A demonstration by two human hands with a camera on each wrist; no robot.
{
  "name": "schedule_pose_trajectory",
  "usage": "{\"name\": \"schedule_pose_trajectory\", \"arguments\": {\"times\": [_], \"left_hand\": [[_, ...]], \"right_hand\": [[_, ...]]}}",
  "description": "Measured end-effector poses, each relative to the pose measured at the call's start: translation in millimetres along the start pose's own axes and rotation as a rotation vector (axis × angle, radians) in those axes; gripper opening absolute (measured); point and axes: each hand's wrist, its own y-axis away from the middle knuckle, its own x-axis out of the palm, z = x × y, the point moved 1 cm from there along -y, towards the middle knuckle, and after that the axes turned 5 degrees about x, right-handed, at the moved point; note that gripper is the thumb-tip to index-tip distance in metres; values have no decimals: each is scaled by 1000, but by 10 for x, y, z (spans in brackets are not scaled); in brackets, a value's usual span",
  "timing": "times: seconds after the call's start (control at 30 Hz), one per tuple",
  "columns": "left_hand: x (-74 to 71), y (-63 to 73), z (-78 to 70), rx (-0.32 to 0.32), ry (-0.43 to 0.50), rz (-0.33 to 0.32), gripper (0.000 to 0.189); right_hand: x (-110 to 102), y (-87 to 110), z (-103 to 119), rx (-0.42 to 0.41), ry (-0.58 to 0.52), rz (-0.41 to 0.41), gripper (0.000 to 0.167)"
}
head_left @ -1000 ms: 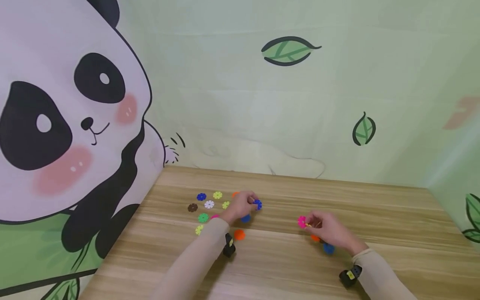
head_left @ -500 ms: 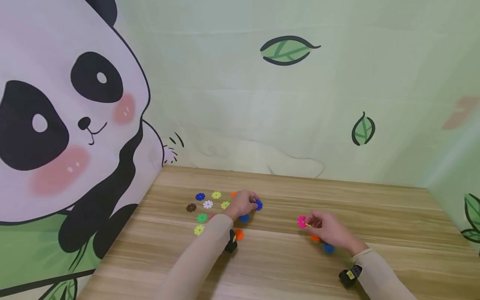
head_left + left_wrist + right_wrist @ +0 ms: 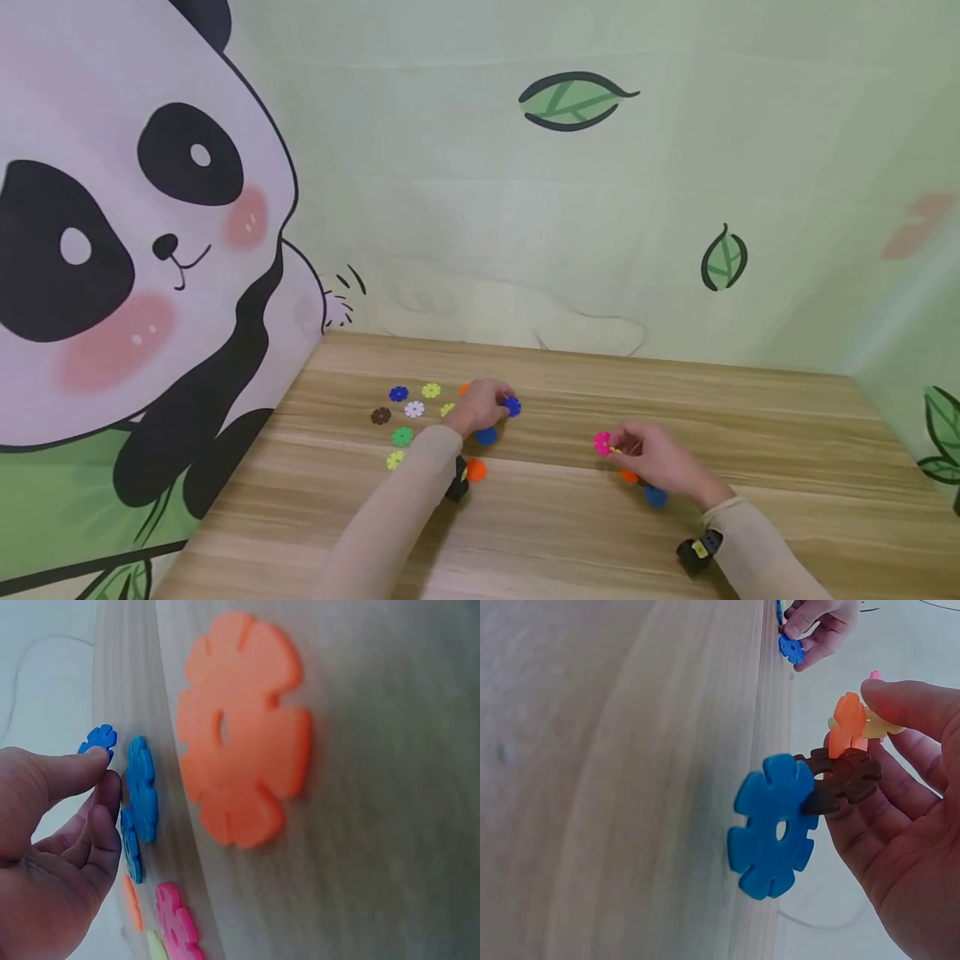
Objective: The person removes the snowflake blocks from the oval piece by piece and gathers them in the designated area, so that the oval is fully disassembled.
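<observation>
Between thumb and fingertips my left hand (image 3: 480, 408) pinches a dark blue plastic snowflake disc (image 3: 513, 407). Just below it on the table lie a blue disc (image 3: 486, 436) and an orange disc (image 3: 247, 735). My right hand (image 3: 654, 457) holds a short chain of interlocked snowflake discs. In the right wrist view the chain runs from a blue disc (image 3: 757, 840) through a brown one (image 3: 859, 776) and an orange one (image 3: 847, 724) to a yellow one (image 3: 871, 724) under the thumb. The pink disc (image 3: 602, 443) at its far end points toward the left hand.
Several loose discs, among them a white one (image 3: 414, 409), a brown one (image 3: 381, 416) and a green one (image 3: 402, 437), lie on the wooden table (image 3: 570, 533) left of the left hand. A printed cloth backdrop (image 3: 450, 208) rises behind the table's far edge.
My left forearm has swung slightly right, and its sleeve now covers the pink disc on the table. Both hands keep their holds; the right hand stays almost still.
</observation>
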Motion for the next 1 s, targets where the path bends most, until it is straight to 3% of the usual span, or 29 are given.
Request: {"name": "schedule_pose_trajectory", "arguments": {"times": [0.3, 0.53, 0.73, 0.83, 1.0], "left_hand": [[-57, 3, 55, -37, -11, -19, 28], [-87, 22, 75, -17, 19, -30, 27], [-85, 132, 1, 52, 84, -21, 20], [-59, 190, -76, 118, 97, -20, 14], [20, 282, -219, 146, 115, -1, 11]], "right_hand": [[1, -5, 2, 5, 2, -3, 10], [1, 0, 18, -7, -29, 9, 11], [10, -4, 36, -16, -48, 19, 12], [17, -6, 54, -17, -50, 26, 12], [39, -13, 79, -6, -52, 31, 12]]}}
